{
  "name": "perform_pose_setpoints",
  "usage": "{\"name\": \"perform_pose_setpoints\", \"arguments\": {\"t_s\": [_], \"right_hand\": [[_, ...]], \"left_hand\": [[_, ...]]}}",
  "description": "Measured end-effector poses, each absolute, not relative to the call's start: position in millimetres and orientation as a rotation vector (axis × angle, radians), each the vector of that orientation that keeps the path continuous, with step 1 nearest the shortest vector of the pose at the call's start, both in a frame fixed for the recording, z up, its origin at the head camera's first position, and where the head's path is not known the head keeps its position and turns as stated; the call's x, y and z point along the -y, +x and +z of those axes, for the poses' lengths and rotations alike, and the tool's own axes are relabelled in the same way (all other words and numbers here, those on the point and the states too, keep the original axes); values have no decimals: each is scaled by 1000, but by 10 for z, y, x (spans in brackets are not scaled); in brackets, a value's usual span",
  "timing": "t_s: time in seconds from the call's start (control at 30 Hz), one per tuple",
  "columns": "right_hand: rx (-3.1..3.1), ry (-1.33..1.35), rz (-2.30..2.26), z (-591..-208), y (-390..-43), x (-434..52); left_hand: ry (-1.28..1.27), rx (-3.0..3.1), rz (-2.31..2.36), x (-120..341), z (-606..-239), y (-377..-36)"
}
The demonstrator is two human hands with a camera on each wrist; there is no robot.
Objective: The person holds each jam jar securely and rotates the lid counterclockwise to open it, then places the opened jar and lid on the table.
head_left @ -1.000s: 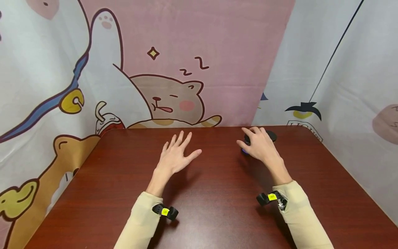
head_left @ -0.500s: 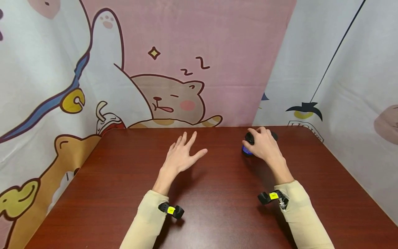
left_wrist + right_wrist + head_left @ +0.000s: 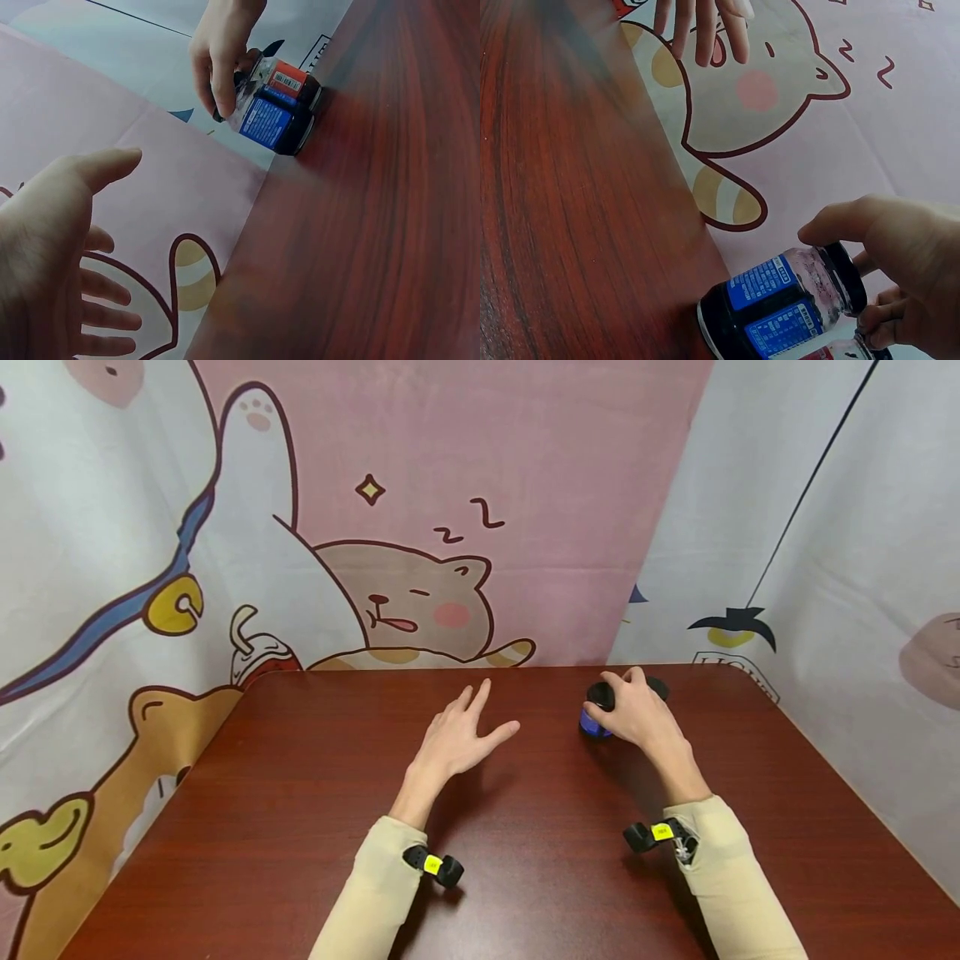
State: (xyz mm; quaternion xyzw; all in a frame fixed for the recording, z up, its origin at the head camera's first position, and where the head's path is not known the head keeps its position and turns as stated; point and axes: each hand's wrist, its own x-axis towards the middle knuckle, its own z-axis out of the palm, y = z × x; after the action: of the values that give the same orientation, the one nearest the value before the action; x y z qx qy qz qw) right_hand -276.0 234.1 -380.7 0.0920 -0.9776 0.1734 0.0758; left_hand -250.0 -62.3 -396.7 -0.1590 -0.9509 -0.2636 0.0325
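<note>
The right hand (image 3: 637, 710) pinches the blue-labelled jar (image 3: 769, 296) by its black lid (image 3: 846, 276), near the far edge of the worktop (image 3: 300, 827). I'd fear a loose lid dropping it, or a sideways tug tipping the red-labelled jar (image 3: 294, 79) just beside. The left hand (image 3: 457, 743) spreads wide, empty.

This is a little corner with wrinkly cloth (image 3: 555, 468) behind and beside a brown table (image 3: 540, 843). A sleepy cartoon cat (image 3: 420, 597) is on the cloth. I can't tell which room.
</note>
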Motion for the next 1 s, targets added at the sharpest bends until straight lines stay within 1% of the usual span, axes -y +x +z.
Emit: {"name": "perform_pose_setpoints", "arguments": {"t_s": [1.0], "right_hand": [[2956, 420, 514, -3789, -2742, -2401]], "left_hand": [[-590, 2913, -1049, 274, -4094, -2561]]}}
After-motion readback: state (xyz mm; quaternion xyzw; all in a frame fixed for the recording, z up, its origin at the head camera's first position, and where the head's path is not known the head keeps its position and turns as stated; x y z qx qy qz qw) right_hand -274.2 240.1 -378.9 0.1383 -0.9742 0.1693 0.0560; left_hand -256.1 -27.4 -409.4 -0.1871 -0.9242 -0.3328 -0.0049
